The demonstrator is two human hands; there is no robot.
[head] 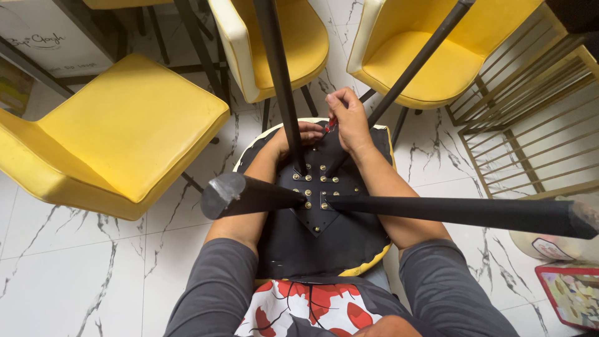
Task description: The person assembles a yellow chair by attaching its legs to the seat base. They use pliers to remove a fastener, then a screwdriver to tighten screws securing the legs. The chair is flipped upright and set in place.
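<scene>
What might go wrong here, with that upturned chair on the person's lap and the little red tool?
The red tool is pinched only at the fingertips of the right hand, so it might slip off the fastener. The left hand lies right beside its tip and could get jabbed. The black legs point towards the person's face.

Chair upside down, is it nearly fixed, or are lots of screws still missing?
All four black legs stand on the upturned chair, and brass screws fill most of the plate. In hand: the right hand pinches a red tool at the far edge, the left hand beside it. Loose ones: cannot tell.
</scene>
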